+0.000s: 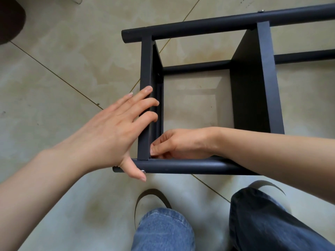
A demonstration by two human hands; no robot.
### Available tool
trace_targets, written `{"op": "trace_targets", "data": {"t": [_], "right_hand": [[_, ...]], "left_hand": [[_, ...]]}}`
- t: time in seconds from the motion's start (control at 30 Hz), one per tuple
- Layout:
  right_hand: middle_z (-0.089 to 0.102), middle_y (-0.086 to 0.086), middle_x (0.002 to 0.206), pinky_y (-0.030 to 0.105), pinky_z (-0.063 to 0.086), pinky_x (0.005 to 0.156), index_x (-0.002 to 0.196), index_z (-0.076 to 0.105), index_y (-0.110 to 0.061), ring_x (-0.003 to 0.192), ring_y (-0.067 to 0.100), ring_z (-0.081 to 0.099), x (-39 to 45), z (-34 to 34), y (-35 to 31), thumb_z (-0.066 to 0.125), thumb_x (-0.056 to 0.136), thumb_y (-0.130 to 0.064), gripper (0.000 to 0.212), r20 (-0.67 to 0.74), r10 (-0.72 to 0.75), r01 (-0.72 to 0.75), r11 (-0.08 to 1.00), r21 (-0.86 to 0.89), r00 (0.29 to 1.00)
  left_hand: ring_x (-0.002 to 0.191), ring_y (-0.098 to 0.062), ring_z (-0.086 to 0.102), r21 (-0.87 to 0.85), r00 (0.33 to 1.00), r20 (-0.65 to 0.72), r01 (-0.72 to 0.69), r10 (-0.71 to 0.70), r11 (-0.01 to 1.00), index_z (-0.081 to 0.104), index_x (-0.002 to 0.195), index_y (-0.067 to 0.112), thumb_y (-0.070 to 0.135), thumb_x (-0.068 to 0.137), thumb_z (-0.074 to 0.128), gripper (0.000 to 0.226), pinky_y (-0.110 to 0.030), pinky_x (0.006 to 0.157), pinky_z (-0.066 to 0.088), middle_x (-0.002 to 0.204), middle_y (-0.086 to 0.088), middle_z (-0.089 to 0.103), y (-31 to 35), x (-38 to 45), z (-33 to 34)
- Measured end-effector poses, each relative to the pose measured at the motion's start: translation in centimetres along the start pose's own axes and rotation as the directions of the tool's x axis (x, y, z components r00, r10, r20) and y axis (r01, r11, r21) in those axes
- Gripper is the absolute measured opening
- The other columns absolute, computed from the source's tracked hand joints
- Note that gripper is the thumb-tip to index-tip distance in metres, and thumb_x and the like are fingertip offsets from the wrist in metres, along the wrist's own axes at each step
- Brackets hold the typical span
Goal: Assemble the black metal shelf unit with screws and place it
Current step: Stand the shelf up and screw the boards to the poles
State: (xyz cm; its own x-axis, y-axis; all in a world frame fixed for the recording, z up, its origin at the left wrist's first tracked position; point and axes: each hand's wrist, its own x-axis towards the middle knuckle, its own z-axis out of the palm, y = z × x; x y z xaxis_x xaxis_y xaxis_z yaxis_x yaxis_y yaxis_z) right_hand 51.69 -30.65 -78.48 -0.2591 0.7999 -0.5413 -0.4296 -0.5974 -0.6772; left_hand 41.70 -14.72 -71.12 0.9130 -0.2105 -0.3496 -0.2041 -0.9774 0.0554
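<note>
Left hand (116,127) braces the shelf unit (253,91) — right hand (181,144) reaches inside.

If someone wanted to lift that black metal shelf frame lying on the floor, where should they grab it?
Probably the near round tube of the black metal shelf frame, gripped from above: it lies level, slim enough to wrap fingers around, and bare between the panels.

Tiled floor in soft daylight

Glossy beige floor tiles (76,57) with mottled staining and thin dark grout lines (54,73) running diagonally spread out around the grip; a dark rounded object (10,19) sits far up-left of it.
</note>
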Motion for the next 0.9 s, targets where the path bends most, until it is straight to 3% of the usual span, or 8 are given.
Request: {"op": "trace_targets", "data": {"t": [0.27,0.4,0.57,0.77,0.83,0.9], "right_hand": [[0.059,0.002,0.071,0.023,0.040,0.070,0.070,0.068,-0.014,0.068,0.012,0.050,0.3,-0.3,0.0,0.060,0.094,-0.008,0.026,-0.053,0.010,-0.007,0.998,0.067,0.999],[0.055,0.007,0.075,0.025,0.041,0.071,0.087,0.062,-0.005,0.068,0.014,0.051,0.5,-0.3,-0.2,0.058,0.095,-0.010,0.010,-0.033,0.053,-0.050,0.997,0.062,0.998],[0.062,0.002,0.064,0.023,0.044,0.064,0.071,0.066,-0.011,0.062,0.013,0.056,0.7,-0.2,-0.3,0.058,0.093,-0.008,0.024,-0.038,0.076,-0.073,0.994,0.077,0.996],[0.059,0.005,0.071,0.028,0.041,0.071,0.077,0.065,-0.009,0.068,0.016,0.053,0.5,0.1,-0.5,0.060,0.093,-0.010,0.017,-0.087,0.094,-0.092,0.996,0.021,0.992],[0.058,0.004,0.070,0.031,0.040,0.076,0.076,0.065,-0.011,0.067,0.014,0.052,0.4,0.2,-0.7,0.062,0.093,-0.012,0.017,-0.131,0.084,-0.086,0.996,-0.010,0.988],[0.060,0.004,0.075,0.031,0.044,0.077,0.081,0.067,-0.012,0.071,0.014,0.054,0.0,0.3,-1.0,0.062,0.094,-0.017,0.015,-0.158,0.076,-0.088,0.994,-0.071,0.985]], "left_hand": [[0.150,-0.034,0.021,-0.070,1.000,0.013,0.019,-0.018,0.997,0.057,0.121,0.000,0.095,0.045,0.049,0.122,-0.041,0.119,0.015,0.145,-0.018,0.049,-0.2,0.2,0.2],[0.151,-0.032,0.020,-0.084,1.000,-0.002,0.019,-0.019,0.996,0.057,0.120,0.002,0.092,0.040,0.060,0.120,-0.042,0.119,0.016,0.145,-0.016,0.048,-0.2,0.2,0.3],[0.151,-0.032,0.020,-0.079,1.000,-0.016,0.011,-0.012,0.997,0.057,0.118,0.003,0.089,0.036,0.064,0.119,-0.048,0.118,0.023,0.145,-0.015,0.048,-0.2,0.1,0.4],[0.149,-0.037,0.023,-0.063,0.999,-0.046,-0.019,0.016,0.998,0.059,0.119,0.000,0.089,0.038,0.064,0.120,-0.054,0.115,0.027,0.145,-0.018,0.050,-0.1,0.1,0.3],[0.151,-0.034,0.019,-0.077,0.999,-0.032,-0.013,0.011,0.997,0.059,0.124,0.002,0.087,0.038,0.065,0.121,-0.054,0.116,0.026,0.152,-0.015,0.044,-0.1,-0.1,0.3],[0.155,-0.029,0.005,-0.138,1.000,-0.017,0.019,-0.021,0.990,0.054,0.135,0.009,0.084,0.040,0.067,0.123,-0.049,0.118,0.021,0.163,-0.006,0.026,-0.1,-0.6,0.4]]}}
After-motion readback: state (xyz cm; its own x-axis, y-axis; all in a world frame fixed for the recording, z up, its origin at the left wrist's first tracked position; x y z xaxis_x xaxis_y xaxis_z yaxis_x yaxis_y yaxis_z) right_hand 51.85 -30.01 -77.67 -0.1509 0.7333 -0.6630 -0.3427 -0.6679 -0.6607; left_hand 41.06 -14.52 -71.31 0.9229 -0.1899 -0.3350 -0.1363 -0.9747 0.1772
